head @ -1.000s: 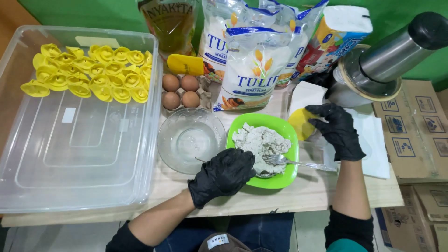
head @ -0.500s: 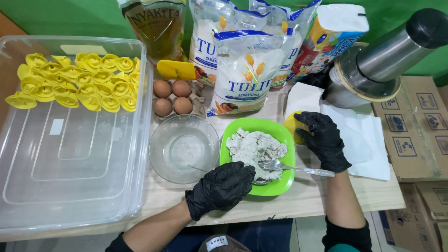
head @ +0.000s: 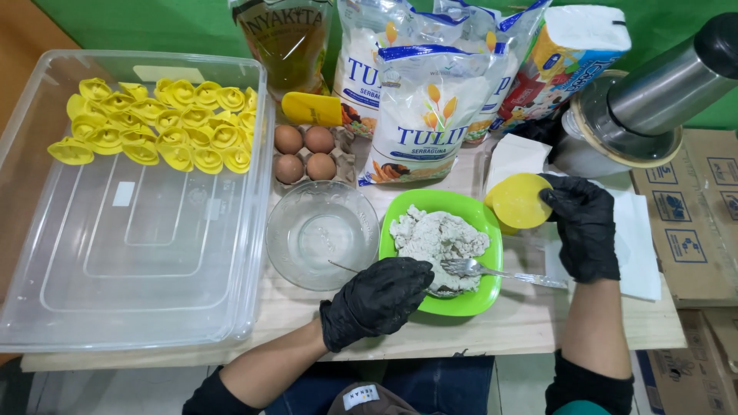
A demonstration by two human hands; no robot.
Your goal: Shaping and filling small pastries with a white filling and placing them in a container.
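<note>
My right hand (head: 586, 224), in a black glove, holds a round yellow wrapper (head: 520, 201) lifted off a stack at the plate's right edge. My left hand (head: 378, 300), also gloved, rests with curled fingers on the near rim of a green plate (head: 487, 265). The plate holds pale grey filling (head: 437, 238) and a metal fork (head: 500, 271) lying across its right side. Whether the left hand grips anything is hidden.
A clear glass bowl (head: 321, 233) sits left of the plate. A large clear plastic tub (head: 131, 230) holds several folded yellow dumplings (head: 154, 131). Behind are eggs (head: 304, 152), flour bags (head: 423, 100), an oil pouch (head: 288, 38) and a steel machine (head: 638, 107). Cardboard boxes (head: 703, 215) stand right.
My right hand has picked up one yellow wrapper and raised it beside the plate. My left hand stays on the plate's near rim. The camera view has shifted slightly.
</note>
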